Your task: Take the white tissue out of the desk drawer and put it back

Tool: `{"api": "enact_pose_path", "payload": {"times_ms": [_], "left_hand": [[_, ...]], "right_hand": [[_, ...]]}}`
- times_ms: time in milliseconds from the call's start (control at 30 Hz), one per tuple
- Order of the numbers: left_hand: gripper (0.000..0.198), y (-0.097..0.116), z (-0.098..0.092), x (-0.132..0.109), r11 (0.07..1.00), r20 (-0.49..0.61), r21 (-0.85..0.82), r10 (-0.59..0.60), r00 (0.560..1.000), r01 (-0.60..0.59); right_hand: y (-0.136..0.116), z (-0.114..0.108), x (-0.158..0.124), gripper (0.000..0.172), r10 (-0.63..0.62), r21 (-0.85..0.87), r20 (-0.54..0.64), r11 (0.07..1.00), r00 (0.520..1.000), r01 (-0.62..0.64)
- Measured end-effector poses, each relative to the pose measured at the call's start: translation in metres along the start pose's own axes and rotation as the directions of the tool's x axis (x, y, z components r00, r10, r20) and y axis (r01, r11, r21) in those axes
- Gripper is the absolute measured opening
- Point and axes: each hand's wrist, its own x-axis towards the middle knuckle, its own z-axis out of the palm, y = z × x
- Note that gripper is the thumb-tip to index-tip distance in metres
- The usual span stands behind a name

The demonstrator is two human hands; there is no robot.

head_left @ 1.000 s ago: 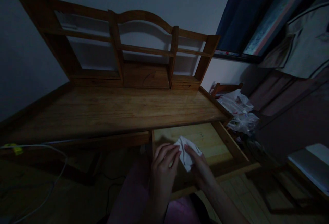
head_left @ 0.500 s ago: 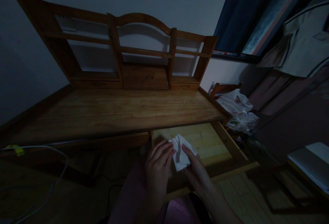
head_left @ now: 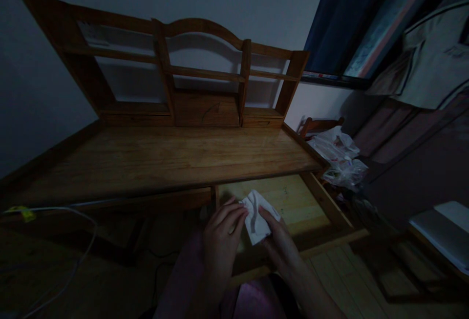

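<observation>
Above the pulled-out drawer [head_left: 304, 202] of a wooden desk, both my hands hold a white folded tissue [head_left: 257, 221]. My left hand [head_left: 223, 233] pinches its left edge with the fingertips. On the other side, my right hand [head_left: 282, 243] grips it, thumb on top and the fingers underneath, partly hidden. The tissue is creased, with one corner pointing up and another hanging down.
The desk top [head_left: 190, 158] carries a shelf unit [head_left: 205, 74] along the wall. At left hangs a white cable [head_left: 93, 223] with a yellow tag [head_left: 26, 214]. Plastic bags [head_left: 337, 148] lie on a chair at right. A stool [head_left: 439, 241] stands at far right.
My left hand has shifted slightly left and down, still at the tissue's edge. The tissue and my right hand have barely moved.
</observation>
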Motion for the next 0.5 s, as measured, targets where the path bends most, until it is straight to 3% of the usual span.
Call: {"api": "enact_pose_path", "payload": {"times_ms": [133,267,500], "left_hand": [[0.009,-0.004,0.001,0.002,0.978,0.032,-0.141,-0.154,0.988,0.157],[0.006,-0.008,-0.001,0.002,0.947,0.087,-0.204,-0.235,0.968,0.248],[0.016,-0.019,-0.015,0.003,0.876,0.093,-0.262,-0.395,0.914,0.405]], "right_hand": [[-0.001,-0.001,0.000,0.045,-0.012,-0.035,0.002,0.999,1.000,0.012],[0.000,0.000,-0.001,0.049,-0.027,-0.056,0.026,0.998,0.999,0.028],[0.008,-0.008,0.005,0.050,0.001,-0.071,-0.021,0.997,1.000,-0.002]]}}
